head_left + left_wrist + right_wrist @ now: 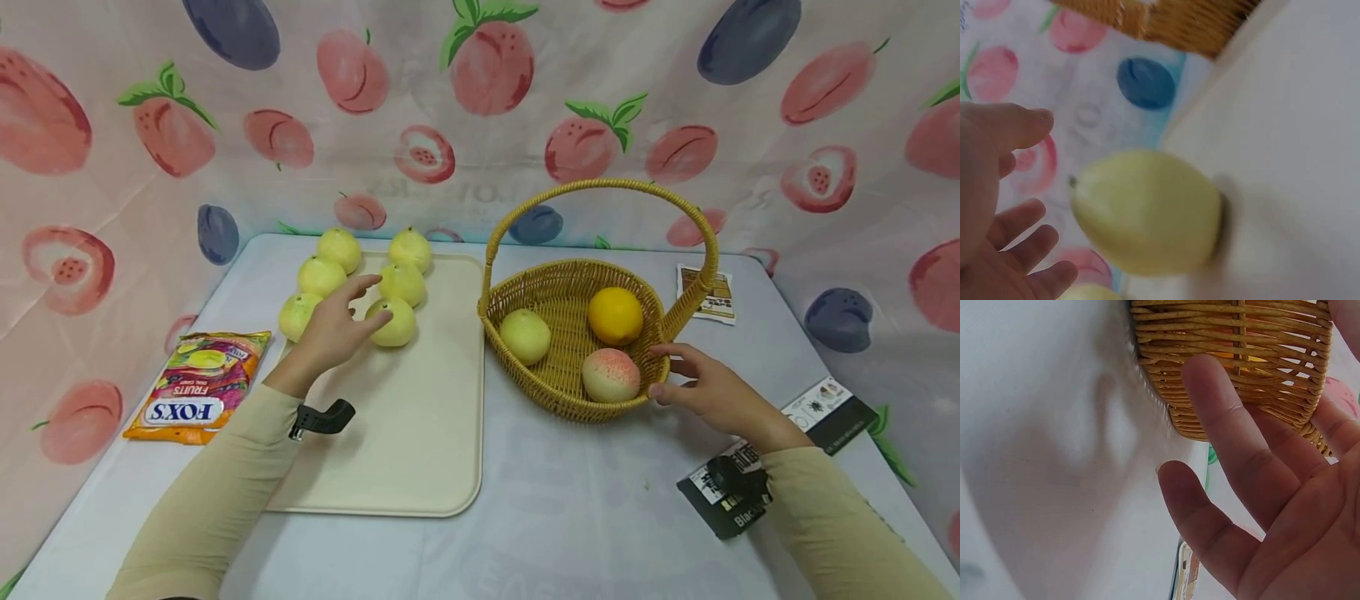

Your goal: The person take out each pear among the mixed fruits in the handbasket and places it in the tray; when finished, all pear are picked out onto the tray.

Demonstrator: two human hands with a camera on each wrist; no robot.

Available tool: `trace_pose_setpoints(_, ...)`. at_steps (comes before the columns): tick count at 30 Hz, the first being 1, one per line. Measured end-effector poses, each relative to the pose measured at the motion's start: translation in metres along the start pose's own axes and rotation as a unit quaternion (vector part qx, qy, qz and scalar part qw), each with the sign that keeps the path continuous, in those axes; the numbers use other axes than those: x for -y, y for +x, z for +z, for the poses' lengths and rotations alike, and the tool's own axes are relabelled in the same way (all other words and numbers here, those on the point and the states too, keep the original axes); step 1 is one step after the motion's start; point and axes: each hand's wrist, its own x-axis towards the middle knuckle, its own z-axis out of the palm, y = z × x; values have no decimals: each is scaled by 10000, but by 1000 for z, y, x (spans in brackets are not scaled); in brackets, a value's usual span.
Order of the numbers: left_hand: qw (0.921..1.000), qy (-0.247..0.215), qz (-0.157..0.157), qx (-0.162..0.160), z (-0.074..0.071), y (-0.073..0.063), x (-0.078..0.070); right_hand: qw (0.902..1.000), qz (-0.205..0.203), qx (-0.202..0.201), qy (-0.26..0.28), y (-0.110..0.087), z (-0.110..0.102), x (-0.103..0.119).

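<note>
My left hand (339, 327) hovers above the tray's far part, thumb and fingers spread, with nothing in it. Close to it are several pale yellow-green pears (402, 284) in two rows. One pear (1150, 212) stands right in front of the palm in the left wrist view. My right hand (708, 390) holds the right rim of a woven basket (558, 408) between thumb and fingers; other fingers (1216, 394) lie along its outer wall in the right wrist view. Inside the basket are a pear (525, 337), an orange (615, 316) and a pink-and-cream peach (611, 375).
The beige tray (405, 433) lies left of the basket. A bag of fruit candy (201, 387) rests at the tray's left. Behind the basket handle is a small packet (716, 296). Dark packets (723, 492) lie under the right forearm. A fruit-print cloth hangs behind the table.
</note>
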Motion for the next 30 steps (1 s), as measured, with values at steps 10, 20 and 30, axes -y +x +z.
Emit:
trace_pose_setpoints(10,9939,-420,996,225,16,-15,-46,10000,27,7,34,0,0,1)
trace_pose_setpoints(20,9799,-532,1711,872,60,-12,-82,9999,50,22,85,-1,0,1)
trace_pose_setpoints(30,9715,-241,1986,1273,102,7,-111,9999,-14,14,133,0,1,1)
